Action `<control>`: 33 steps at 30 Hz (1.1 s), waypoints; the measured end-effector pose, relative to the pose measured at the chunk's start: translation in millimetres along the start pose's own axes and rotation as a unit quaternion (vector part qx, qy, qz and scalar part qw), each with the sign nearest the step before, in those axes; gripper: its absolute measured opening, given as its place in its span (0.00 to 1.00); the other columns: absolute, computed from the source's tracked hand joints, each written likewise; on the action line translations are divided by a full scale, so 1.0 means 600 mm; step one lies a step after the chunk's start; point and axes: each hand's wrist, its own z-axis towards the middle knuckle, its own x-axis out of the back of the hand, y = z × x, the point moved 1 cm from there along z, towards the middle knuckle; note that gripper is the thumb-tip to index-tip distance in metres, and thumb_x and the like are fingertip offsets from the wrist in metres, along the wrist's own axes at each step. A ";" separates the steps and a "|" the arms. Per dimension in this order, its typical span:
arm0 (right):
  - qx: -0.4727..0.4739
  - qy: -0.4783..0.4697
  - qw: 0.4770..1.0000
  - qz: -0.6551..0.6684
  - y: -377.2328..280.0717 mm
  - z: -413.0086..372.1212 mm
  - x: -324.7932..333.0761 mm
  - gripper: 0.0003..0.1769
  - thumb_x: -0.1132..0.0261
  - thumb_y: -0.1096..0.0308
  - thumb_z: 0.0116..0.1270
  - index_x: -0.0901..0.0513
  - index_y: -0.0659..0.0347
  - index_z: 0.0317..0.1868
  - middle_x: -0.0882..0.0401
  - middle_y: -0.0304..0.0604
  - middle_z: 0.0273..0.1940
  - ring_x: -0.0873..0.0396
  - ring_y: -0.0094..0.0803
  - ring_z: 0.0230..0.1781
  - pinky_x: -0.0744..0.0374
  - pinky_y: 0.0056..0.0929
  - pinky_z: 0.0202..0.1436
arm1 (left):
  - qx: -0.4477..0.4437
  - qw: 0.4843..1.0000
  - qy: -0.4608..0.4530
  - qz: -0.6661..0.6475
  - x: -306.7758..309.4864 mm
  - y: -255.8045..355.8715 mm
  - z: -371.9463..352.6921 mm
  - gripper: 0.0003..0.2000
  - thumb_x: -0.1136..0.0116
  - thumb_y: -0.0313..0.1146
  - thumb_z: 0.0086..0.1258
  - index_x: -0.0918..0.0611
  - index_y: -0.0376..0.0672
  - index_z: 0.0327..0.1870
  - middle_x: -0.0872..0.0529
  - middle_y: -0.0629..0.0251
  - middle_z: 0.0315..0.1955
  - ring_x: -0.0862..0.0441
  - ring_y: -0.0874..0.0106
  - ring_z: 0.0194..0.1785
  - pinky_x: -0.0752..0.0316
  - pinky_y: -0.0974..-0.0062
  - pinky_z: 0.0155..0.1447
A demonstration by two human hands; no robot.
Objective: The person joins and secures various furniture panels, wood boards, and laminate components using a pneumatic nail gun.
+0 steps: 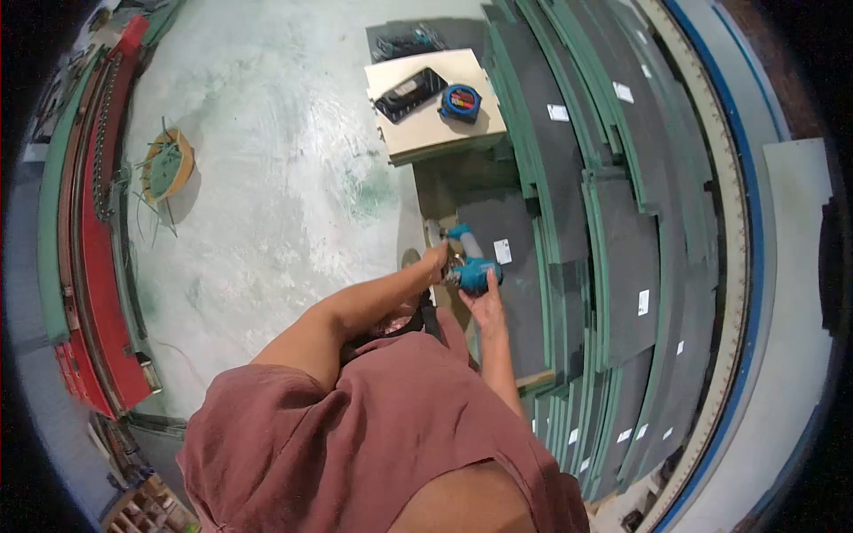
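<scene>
A teal handheld power tool (478,274) is held between my two hands, in front of my body and above a stack of dark sheets with green edges (498,213). My left hand (435,262) is closed round the metal part at the tool's left end, its fingertips partly hidden. Against the near side of the teal body, my right hand (486,306) is closed on it, thumb and fingers pressed to the housing. A white label (503,251) lies on the sheet just right of the tool.
Beyond my hands, a pale wooden box (426,71) bears a black phone-like case (410,94) and a blue tape measure (460,103). More labelled stacks (626,266) rise at the right. A basket with green strips (167,167) stands on the floor; a red machine beam (111,293) is far left.
</scene>
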 end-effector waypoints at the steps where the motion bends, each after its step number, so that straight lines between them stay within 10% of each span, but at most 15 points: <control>1: -0.008 -0.005 1.000 -0.005 0.013 -0.015 0.000 0.34 0.38 0.45 0.53 0.37 0.52 0.55 0.34 0.41 0.51 0.31 0.34 0.49 0.27 0.40 0.47 | -0.002 1.000 -0.028 -0.007 0.017 -0.011 -0.008 0.26 0.55 0.54 0.63 0.27 0.35 0.43 0.22 0.57 0.31 0.24 0.65 0.29 0.30 0.57 0.28; 12: -0.003 -0.027 0.999 -0.046 0.059 -0.115 -0.104 0.31 0.39 0.48 0.55 0.34 0.57 0.53 0.30 0.44 0.47 0.28 0.35 0.44 0.24 0.31 0.43 | 0.039 0.994 -0.091 -0.045 0.112 0.014 -0.093 0.21 0.59 0.53 0.64 0.30 0.41 0.39 0.29 0.64 0.26 0.29 0.64 0.31 0.30 0.51 0.28; 29: 0.061 -0.124 0.973 -0.183 0.106 0.015 -0.614 0.38 0.34 0.52 0.52 0.40 0.59 0.58 0.34 0.48 0.54 0.32 0.41 0.53 0.28 0.46 0.53 | -0.127 0.977 -0.138 -0.104 0.436 0.469 -0.170 0.15 0.55 0.47 0.65 0.32 0.43 0.30 0.32 0.70 0.18 0.33 0.76 0.19 0.36 0.76 0.19; 33: 0.047 -0.145 0.979 -0.134 0.116 0.054 -0.758 0.33 0.32 0.56 0.51 0.34 0.60 0.54 0.29 0.44 0.47 0.27 0.35 0.44 0.24 0.33 0.45 | -0.127 0.975 -0.128 -0.133 0.507 0.567 -0.175 0.15 0.54 0.48 0.65 0.33 0.43 0.34 0.32 0.70 0.19 0.32 0.77 0.20 0.34 0.78 0.19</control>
